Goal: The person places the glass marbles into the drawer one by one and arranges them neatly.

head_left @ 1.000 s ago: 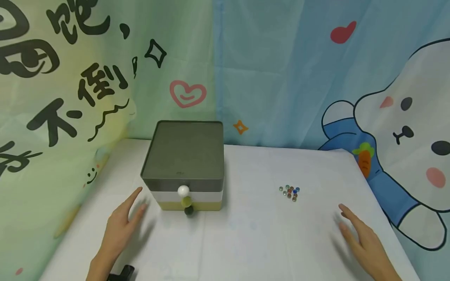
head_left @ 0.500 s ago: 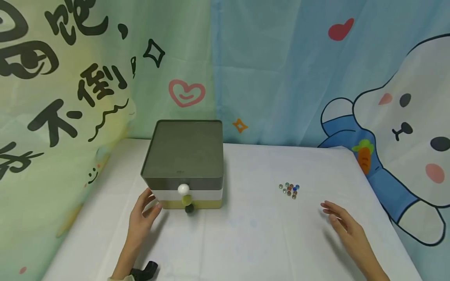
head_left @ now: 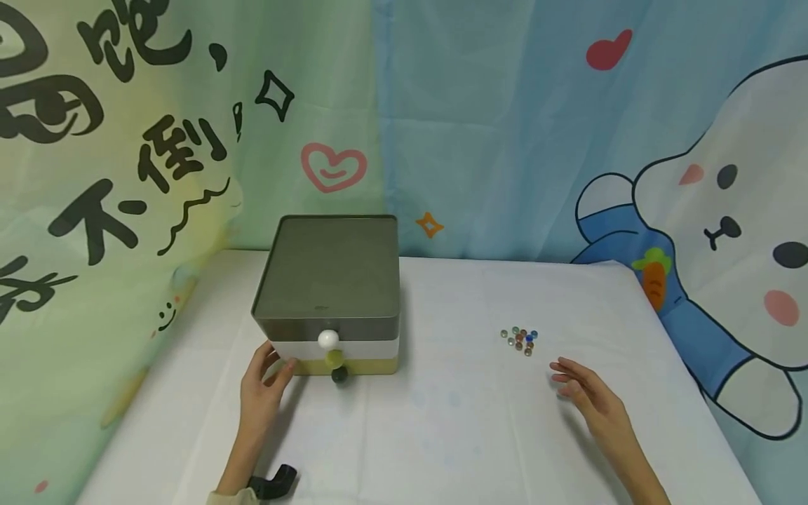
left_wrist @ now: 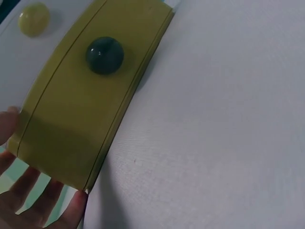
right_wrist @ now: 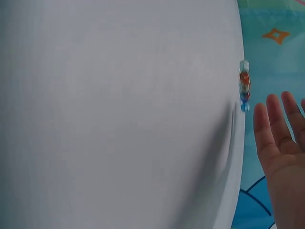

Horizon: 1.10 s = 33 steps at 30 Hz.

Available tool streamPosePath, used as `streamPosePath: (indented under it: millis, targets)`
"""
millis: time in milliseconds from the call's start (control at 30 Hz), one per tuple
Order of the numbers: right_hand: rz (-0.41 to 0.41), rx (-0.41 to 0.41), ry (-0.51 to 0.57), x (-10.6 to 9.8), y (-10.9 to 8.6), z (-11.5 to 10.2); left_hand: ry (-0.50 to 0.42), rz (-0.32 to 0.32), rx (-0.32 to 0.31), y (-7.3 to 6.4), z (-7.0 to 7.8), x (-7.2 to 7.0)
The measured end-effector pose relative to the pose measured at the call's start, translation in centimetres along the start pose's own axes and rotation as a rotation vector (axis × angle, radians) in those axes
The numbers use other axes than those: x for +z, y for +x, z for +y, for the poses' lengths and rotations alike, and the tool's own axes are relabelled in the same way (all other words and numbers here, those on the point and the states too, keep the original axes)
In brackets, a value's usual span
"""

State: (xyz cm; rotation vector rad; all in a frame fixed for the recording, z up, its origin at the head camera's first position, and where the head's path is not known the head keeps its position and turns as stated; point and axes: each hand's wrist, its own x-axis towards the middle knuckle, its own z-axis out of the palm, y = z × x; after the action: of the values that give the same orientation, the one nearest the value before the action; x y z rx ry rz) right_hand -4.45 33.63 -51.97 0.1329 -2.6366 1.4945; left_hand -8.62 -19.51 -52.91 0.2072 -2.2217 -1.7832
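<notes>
A small drawer box (head_left: 331, 273) with a dark grey-green top, a white tier and a yellow-green tier stands left of centre. Round knobs, white, olive and dark green (left_wrist: 105, 55), stick out of its front. My left hand (head_left: 261, 389) holds the box's front left corner, thumb at the front and fingers along the side. Several coloured glass marbles (head_left: 520, 340) lie in a loose cluster on the right part of the table. Near them, to the lower right, my right hand (head_left: 593, 403) hovers with loosely extended fingers, holding nothing.
The table (head_left: 442, 435) wears a white cloth. A printed curtain (head_left: 480, 126) hangs right behind the table's back edge and along its left side. A black wrist-worn device (head_left: 274, 482) sits beside the left wrist.
My left hand has moved right and forward onto the box's corner, then stayed there. The right hand has moved left toward the marbles. Box and marbles stay in place.
</notes>
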Motion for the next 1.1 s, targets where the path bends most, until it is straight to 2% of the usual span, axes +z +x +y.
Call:
streamPosePath:
  millis: [167,367,533,667,867,1100]
  targets:
    - [-0.046,-0.040,0.138,1.1,0.3,-0.5,-0.009,0.004,-0.001,0.0,0.0,0.1]
    - [-0.166,-0.041,0.286,2.4,0.2,-1.5,-0.019,0.005,0.007,0.1,0.0,0.3]
    - [-0.246,0.034,0.441,3.9,0.3,-2.8,-0.017,0.013,0.014,0.0,-0.2,0.3]
    - [-0.287,0.059,0.554,5.0,0.3,-3.9,-0.009,0.008,0.015,-0.1,-0.2,0.3]
    - [-0.393,0.079,0.684,7.1,0.6,-5.5,-0.019,0.007,0.044,0.0,-0.4,0.2]
    - [-0.497,0.186,0.791,10.2,0.7,-7.4,-0.011,0.004,0.055,-0.1,-0.7,0.2]
